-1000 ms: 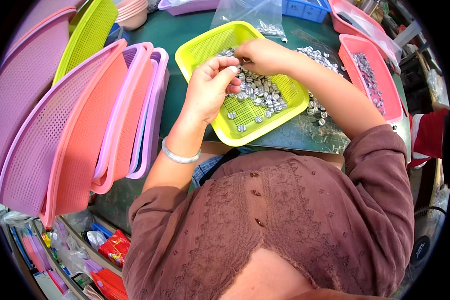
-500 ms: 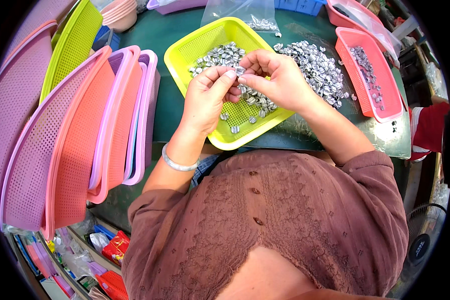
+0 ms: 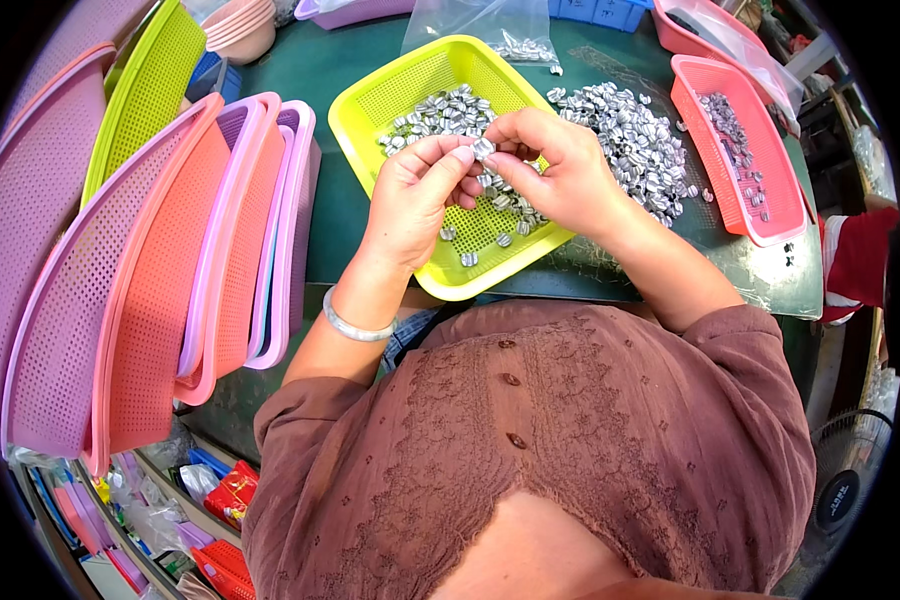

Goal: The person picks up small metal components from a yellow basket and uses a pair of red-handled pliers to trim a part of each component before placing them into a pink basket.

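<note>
Between the fingertips of both hands is a small silvery ribbed metal piece. My left hand, with a pale bangle at its wrist, pinches it from the left with thumb and forefinger. From the other side my right hand closes thumb and finger on the same piece. Both hands hover over a yellow-green plastic basket, which holds many similar metal pieces. A larger loose heap of metal pieces lies on the green table just right of the basket.
A pink basket with smaller dark pieces sits at the right of the green table. Stacked purple and orange baskets crowd the left side. At the back lies a clear bag with more pieces. A fan stands low at right.
My right hand has shifted slightly, its fingers drawn a little to the right. The metal piece between the hands shows more fully and looks turned. The left hand is nearly still.
</note>
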Demonstrator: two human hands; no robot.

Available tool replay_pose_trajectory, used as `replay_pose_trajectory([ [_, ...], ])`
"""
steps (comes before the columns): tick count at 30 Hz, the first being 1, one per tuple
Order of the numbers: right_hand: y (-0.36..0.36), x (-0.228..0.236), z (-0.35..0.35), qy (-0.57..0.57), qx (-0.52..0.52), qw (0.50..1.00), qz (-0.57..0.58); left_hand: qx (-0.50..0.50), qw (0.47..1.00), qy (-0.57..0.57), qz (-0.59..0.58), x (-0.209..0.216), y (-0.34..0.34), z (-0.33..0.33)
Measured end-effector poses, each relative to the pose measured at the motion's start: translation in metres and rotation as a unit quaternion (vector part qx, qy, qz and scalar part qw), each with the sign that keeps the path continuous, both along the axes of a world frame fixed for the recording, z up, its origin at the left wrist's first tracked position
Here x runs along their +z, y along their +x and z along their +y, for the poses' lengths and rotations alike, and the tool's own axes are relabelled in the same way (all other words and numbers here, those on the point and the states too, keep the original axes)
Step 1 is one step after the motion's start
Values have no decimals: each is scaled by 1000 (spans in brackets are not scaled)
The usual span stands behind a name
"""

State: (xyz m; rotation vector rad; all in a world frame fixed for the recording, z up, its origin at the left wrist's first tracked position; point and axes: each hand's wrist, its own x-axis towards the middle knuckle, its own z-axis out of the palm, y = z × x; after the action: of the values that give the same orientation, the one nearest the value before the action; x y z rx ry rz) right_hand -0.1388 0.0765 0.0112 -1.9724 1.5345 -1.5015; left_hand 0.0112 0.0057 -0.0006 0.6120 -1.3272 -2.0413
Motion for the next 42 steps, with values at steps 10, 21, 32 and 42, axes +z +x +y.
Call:
replay_pose_trajectory([
  [10,1,-2,0,-28,7,1000,8,-18,1000,-6,-9,-3,2,-3],
  [21,-4,-8,2,64,23,993,-96,7,998,-35,-49,0,-1,1],
  [32,-8,-13,-1,151,69,965,-202,18,996,-54,-74,1,-2,2],
  [42,-8,-12,-1,150,73,962,-216,8,996,-47,-73,1,-2,1],
])
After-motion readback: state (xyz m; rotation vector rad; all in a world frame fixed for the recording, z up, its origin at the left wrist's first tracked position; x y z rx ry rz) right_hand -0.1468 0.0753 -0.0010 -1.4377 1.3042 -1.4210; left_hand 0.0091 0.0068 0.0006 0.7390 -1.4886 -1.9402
